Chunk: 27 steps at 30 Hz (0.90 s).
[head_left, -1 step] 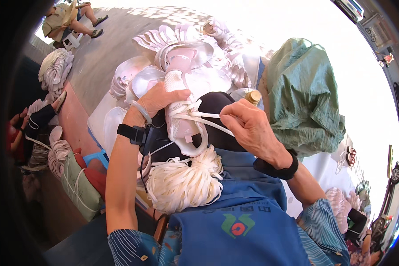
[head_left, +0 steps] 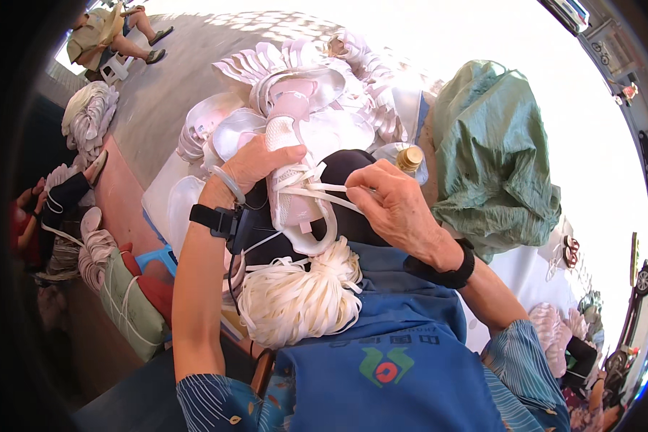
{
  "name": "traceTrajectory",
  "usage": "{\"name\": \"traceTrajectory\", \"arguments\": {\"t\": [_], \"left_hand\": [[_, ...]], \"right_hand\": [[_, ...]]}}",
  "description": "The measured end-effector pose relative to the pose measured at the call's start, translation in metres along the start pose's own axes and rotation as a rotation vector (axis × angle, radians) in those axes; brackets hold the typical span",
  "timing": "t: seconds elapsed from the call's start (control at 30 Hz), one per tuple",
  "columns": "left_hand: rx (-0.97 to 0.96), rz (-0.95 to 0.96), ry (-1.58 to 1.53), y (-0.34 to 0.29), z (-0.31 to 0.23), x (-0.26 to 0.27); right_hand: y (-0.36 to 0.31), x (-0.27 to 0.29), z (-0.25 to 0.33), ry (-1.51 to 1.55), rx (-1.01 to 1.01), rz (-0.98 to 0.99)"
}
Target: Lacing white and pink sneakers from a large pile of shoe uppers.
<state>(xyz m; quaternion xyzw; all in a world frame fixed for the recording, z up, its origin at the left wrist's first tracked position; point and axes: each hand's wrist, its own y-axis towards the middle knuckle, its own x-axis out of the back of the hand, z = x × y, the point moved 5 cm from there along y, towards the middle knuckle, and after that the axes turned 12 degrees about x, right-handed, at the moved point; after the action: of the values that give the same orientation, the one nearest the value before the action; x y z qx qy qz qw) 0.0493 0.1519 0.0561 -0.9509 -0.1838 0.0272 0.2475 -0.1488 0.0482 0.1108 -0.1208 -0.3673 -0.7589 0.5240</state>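
A pale pink and white shoe upper [head_left: 300,210] lies in front of me, with its open heel end toward my lap. My left hand [head_left: 255,164] is closed round its left side, the thumb across the top. White shoelace [head_left: 327,188] strands run through the eyelets and stretch to the right. Their ends are pinched in my right hand [head_left: 397,217], whose fingertips are partly hidden. On my lap, just below the upper, rests a thick bundle of cream shoelaces [head_left: 299,306].
Stacked pale shoe uppers [head_left: 331,93] spread beyond my hands. A green plastic sack [head_left: 493,158] stands at the right, beside a bottle with a gold cap [head_left: 410,158]. A blue apron [head_left: 410,317] covers my lap. Other people sit at the left and lower right.
My right hand has moved a little left, closer to the upper, still pinching the shoelace. The left hand and the upper have hardly moved.
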Motion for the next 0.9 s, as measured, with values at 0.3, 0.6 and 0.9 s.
{"name": "traceTrajectory", "arguments": {"t": [0.3, 0.6, 0.9], "left_hand": [[0.012, -0.007, -0.131, 0.005, 0.007, -0.004], [0.014, -0.009, -0.182, 0.010, 0.011, -0.001], [0.010, 0.015, -0.235, 0.009, 0.014, -0.002]], "right_hand": [[0.016, -0.041, -0.022, 0.000, 0.050, 0.117], [0.008, -0.038, 0.004, 0.398, -0.148, 0.453], [-0.011, -0.018, 0.033, 0.444, 0.032, 0.690]]}}
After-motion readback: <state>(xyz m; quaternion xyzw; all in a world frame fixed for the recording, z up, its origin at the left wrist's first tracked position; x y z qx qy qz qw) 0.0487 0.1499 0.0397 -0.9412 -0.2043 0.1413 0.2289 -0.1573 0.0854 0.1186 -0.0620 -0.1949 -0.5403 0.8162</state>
